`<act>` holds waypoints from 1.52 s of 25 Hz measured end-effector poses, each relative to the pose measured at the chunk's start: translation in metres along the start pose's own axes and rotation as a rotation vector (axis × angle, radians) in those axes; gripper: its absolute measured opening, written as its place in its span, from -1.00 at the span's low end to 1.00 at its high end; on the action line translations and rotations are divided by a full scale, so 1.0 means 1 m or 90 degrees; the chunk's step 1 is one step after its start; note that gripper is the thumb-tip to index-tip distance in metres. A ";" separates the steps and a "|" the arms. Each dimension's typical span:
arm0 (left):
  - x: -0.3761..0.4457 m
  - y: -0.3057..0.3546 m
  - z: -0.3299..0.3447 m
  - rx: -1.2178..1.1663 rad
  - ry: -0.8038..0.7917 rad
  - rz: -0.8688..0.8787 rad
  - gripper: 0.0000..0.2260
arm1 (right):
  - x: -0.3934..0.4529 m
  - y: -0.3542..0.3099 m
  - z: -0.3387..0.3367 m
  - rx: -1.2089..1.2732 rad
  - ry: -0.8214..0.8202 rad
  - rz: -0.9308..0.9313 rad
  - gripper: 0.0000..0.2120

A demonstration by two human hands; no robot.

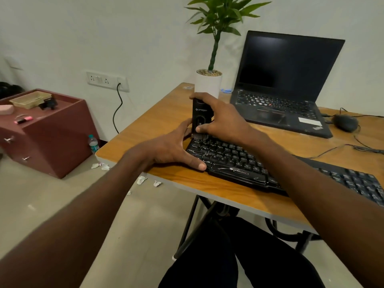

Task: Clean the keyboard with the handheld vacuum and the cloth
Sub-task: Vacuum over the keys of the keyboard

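At the far left we see a maroon cabinet (47, 129) on the floor, carrying a tan tray (30, 99) and a pink marker (22, 120); a plastic bottle (93, 143) stands on the floor beside it, and scraps of white paper (103, 166) lie near the tabletop's corner; a wall socket (108, 81) with a black cable plugged in sits above.

On the wooden tabletop (149, 121) we find our left hand (166, 150) clasping the left end of the black keyboard (239, 163), thumb laid on the front corner and fingers (185, 125) curled round the far edge; the keyboard lies slantwise along the near edge of the tabletop.

Just right of that, our right hand (220, 119) grips the black handheld vacuum (201, 117), fingers wrapped over its top and thumb pressed on its lower front; the vacuum stands upright with its brush tip down on the keyboard's top-left keys.

Behind it stands a white pot with a green plant (208, 80); further right an open laptop (284, 86) with a dark screen, and beyond it a black mouse (345, 122) with its cable trailing over the tabletop.

We cannot find the cloth in view.
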State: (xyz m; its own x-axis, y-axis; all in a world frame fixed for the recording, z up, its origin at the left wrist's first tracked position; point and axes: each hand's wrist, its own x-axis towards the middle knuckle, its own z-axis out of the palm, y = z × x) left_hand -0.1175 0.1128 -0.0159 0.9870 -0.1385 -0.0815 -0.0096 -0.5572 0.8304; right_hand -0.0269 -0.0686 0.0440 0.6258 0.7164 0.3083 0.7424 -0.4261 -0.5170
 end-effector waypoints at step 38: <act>-0.002 0.003 0.000 0.012 0.002 -0.029 0.27 | 0.009 -0.022 -0.015 -0.172 -0.086 0.006 -0.30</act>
State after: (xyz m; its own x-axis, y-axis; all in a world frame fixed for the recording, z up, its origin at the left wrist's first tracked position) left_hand -0.1200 0.1110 -0.0134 0.9871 -0.1100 -0.1165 0.0319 -0.5778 0.8156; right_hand -0.0335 -0.0610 0.0700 0.6096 0.7705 0.1864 0.7843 -0.5520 -0.2832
